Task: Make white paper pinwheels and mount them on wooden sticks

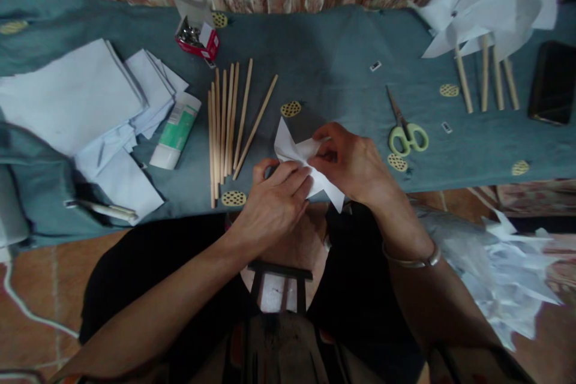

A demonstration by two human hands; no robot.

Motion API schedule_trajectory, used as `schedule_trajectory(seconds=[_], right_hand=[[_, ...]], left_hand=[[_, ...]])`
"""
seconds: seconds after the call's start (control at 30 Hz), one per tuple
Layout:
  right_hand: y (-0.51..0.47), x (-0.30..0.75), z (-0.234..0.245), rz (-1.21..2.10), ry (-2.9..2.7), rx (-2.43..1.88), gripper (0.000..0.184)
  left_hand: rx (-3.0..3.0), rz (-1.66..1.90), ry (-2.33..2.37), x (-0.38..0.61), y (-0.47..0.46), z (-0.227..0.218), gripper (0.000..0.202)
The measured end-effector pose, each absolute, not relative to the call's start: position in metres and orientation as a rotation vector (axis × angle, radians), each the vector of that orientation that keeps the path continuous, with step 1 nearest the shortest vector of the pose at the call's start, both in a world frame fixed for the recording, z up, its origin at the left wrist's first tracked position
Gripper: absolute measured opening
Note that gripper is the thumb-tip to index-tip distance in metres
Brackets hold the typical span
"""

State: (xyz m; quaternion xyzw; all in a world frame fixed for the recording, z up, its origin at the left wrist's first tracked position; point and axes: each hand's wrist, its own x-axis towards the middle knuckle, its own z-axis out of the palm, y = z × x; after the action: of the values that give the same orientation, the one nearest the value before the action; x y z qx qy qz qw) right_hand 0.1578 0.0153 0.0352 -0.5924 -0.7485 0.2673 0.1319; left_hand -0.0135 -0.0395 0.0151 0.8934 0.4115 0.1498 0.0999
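Note:
A folded piece of white paper [294, 151] with pointed corners is held over the near edge of the blue-grey cloth [333, 54]. My left hand [274, 198] lies on its lower left part, fingers pressed together on the paper. My right hand [353, 162] pinches the paper's centre from the right, fingers curled. A metal bangle sits on my right wrist. Several wooden sticks [227, 123] lie just left of the hands.
Stacks of white paper squares [76, 96] and a glue tube [176, 130] lie at left, a red box of pins [198, 39] behind. Green-handled scissors [405, 129] lie right of the hands. Finished paper pinwheels on sticks [488, 12] and a dark phone [553, 81] sit far right. Paper scraps [513, 276] cover the floor.

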Motion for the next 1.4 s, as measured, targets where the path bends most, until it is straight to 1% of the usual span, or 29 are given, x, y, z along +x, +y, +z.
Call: schedule_trajectory(seconds=[0.07,0.23,0.3,0.47,0.63,0.87,1.1,1.4], right_hand=[[0.016,0.161,0.036,0.758,-2.127,-1.702,0.031],[0.017,0.171,0.036,0.583,-1.986,-1.732,0.027],[0.017,0.174,0.032,0.548,-1.937,-1.748,0.032],[0.016,0.177,0.018,0.445,-1.938,-1.729,0.056],[0.014,0.181,0.019,0.356,-1.896,-1.730,0.059],[0.001,0.183,0.029,0.379,-1.768,-1.955,0.068],[-0.004,0.188,0.025,0.516,-1.702,-1.935,0.075],[-0.009,0.173,0.025,0.636,-1.690,-1.899,0.081]], left_hand=[[2.654,0.446,1.218,-0.013,-0.039,0.016,0.022],[2.660,0.455,1.221,-0.013,-0.039,0.017,0.019],[2.660,0.454,1.221,-0.013,-0.039,0.017,0.018],[2.666,0.436,1.214,-0.013,-0.039,0.017,0.018],[2.664,0.454,1.215,-0.012,-0.039,0.017,0.018],[2.683,0.430,1.229,-0.012,-0.039,0.018,0.018],[2.699,0.464,1.234,-0.010,-0.040,0.017,0.025],[2.787,0.497,1.235,-0.008,-0.037,0.013,0.017]])
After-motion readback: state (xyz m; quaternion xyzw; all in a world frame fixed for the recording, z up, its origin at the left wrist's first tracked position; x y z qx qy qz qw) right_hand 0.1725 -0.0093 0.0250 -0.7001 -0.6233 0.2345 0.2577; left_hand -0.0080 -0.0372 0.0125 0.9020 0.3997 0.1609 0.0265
